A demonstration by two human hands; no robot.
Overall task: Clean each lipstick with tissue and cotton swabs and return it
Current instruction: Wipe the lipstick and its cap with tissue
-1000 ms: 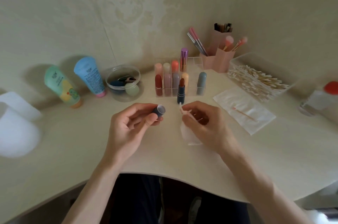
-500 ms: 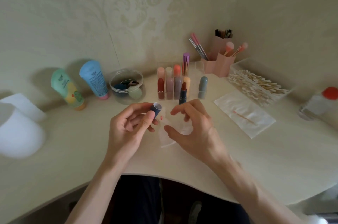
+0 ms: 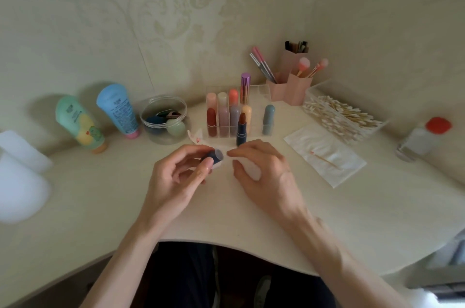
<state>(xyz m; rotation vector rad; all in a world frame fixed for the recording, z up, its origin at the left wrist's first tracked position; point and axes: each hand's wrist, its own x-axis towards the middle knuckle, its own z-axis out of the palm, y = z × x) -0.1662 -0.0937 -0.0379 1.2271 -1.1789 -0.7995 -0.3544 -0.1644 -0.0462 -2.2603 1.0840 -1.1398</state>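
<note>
My left hand (image 3: 176, 177) grips a dark blue lipstick cap (image 3: 212, 155) between thumb and fingers, its open end facing right. Beside the cap, my right hand (image 3: 264, 172) pinches a thin white tissue (image 3: 251, 169). A red-stained corner of the tissue (image 3: 197, 137) sticks out behind the cap. The uncapped lipstick (image 3: 241, 130), a dark blue base with a brown-red tip, stands upright on the desk just behind my hands. Behind it, a clear organizer (image 3: 259, 91) holds several capped lipsticks.
A clear box of cotton swabs (image 3: 339, 116) sits at the back right. In front of it lies a spread tissue (image 3: 324, 157) with a used swab on it. Pink brush holders (image 3: 289, 84), a red-capped bottle (image 3: 422, 136), a sponge jar (image 3: 163, 119) and two tubes (image 3: 100, 116) line the back.
My right hand moved left and up to the cap with the tissue. The tissue now spreads behind the cap. The swab tip seen at my right fingers earlier no longer shows.
</note>
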